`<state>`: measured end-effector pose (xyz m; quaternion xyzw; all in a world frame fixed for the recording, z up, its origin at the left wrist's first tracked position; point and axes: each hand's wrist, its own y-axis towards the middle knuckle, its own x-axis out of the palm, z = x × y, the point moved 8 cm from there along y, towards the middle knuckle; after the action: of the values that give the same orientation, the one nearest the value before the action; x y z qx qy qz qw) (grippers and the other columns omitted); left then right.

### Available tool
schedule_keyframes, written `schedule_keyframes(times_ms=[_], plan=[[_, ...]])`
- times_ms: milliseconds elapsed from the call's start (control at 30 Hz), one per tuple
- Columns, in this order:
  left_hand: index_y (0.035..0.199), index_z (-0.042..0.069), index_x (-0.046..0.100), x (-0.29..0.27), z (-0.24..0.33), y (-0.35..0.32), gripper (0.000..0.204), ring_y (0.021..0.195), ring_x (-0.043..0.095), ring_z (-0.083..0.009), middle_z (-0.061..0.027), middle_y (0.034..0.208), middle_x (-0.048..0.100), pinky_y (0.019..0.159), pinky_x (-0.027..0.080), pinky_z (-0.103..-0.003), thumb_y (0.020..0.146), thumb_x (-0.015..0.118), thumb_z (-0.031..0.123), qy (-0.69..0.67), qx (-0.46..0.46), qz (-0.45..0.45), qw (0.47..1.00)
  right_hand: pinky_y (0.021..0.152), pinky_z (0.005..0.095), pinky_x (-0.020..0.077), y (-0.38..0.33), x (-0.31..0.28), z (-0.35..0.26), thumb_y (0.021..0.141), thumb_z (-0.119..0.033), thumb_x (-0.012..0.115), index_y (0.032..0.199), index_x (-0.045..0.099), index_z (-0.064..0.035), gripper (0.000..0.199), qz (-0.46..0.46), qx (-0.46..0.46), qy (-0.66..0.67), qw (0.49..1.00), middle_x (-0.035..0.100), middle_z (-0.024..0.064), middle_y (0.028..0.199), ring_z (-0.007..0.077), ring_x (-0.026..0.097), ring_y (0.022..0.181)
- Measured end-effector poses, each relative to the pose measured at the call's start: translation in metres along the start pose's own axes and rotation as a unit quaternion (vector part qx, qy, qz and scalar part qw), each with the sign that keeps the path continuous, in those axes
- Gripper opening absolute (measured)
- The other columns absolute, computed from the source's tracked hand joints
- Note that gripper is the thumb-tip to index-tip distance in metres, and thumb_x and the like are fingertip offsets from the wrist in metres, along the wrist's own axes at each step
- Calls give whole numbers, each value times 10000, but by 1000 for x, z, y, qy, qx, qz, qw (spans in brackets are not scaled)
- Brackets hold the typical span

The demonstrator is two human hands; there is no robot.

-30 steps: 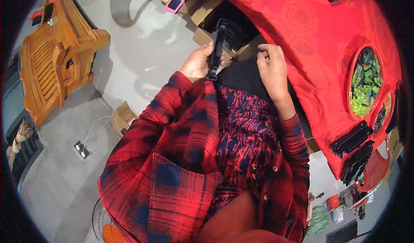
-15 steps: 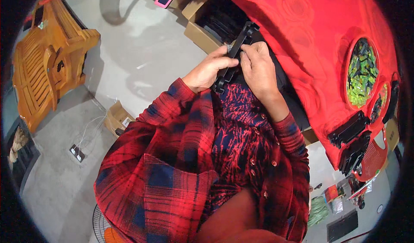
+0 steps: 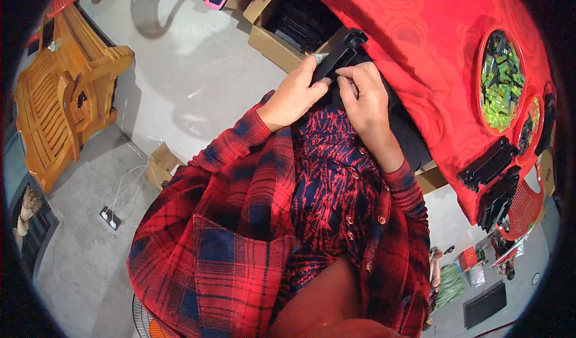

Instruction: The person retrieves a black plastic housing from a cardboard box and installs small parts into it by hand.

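Note:
My left hand (image 3: 294, 98) grips a long black plastic strip-like part (image 3: 341, 56) above my lap, its thumb and fingers closed around the near portion. A small silvery piece (image 3: 321, 57) shows at the fingertips of that hand; I cannot tell what it is. Close to the part's right side is my right hand (image 3: 368, 98), its fingers curled and the thumb near the forefinger. Whatever those fingers pinch is too small or hidden to make out. The part's far end, with knobbly fittings, sticks out beyond both hands; its near end is hidden.
A cardboard box (image 3: 267, 41) of black parts stands beyond my hands. On the red-covered table (image 3: 432, 92) are a red-rimmed bowl (image 3: 482, 83) of green and black pieces, a smaller bowl, and black parts (image 3: 489, 164). A wooden chair (image 3: 78, 98) and power strip (image 3: 110, 218) are at left.
The black part has tilted, and its near end, visible before, is now hidden. My right fingers have curled and shifted slightly down. The view has shifted a little.

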<state>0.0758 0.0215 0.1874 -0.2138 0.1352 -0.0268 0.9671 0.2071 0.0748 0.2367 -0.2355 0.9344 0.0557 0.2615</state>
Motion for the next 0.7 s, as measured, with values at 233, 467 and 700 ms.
schedule_keyframes(times_ms=[233, 467, 700], plan=[[1154, -9, 515, 11, 20, 0, 298, 957, 617, -390, -225, 994, 614, 811, 481, -431, 938, 603, 177, -9, 83, 16, 996, 615, 328, 470, -14, -16, -3, 841, 31, 652, 976, 661, -1, 140, 67, -38, 23, 997, 555, 120, 845, 233, 572, 701], [1223, -2, 504, 21, 33, 1, 293, 933, 626, -292, -218, 985, 609, 823, 480, -367, 971, 563, 135, 83, 116, 22, 989, 606, 293, 454, -21, -25, 5, 833, 46, 666, 994, 664, 7, 166, 81, 25, 43, 995, 561, 101, 847, 180, 536, 680], [1282, -4, 492, 37, 63, -1, 319, 1043, 491, -108, -42, 1103, 552, 932, 430, -285, 996, 545, 126, -182, 75, -102, 975, 630, 300, 469, -39, -57, -30, 771, 94, 703, 1070, 671, -34, 327, 177, -84, -57, 979, 585, 85, 858, 215, 561, 748]])
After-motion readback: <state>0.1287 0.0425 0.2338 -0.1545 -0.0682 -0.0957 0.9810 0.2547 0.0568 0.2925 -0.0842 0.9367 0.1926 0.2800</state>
